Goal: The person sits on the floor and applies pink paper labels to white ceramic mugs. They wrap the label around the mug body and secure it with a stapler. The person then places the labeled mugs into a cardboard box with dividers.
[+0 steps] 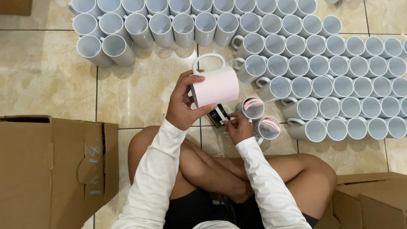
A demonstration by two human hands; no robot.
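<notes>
Only smooth cylindrical mug [216, 87], paper-wrapped.

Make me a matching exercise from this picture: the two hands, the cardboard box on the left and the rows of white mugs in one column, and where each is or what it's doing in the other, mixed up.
Column one:
1. left hand
2. right hand
3. cardboard box
4. white mugs

Column two:
A. standing on the floor in rows
B. holding up a mug wrapped in pink paper
C. at the small black tape dispenser
D. open, beside the person's left knee

Pairs: 1-B, 2-C, 3-D, 4-A
</notes>
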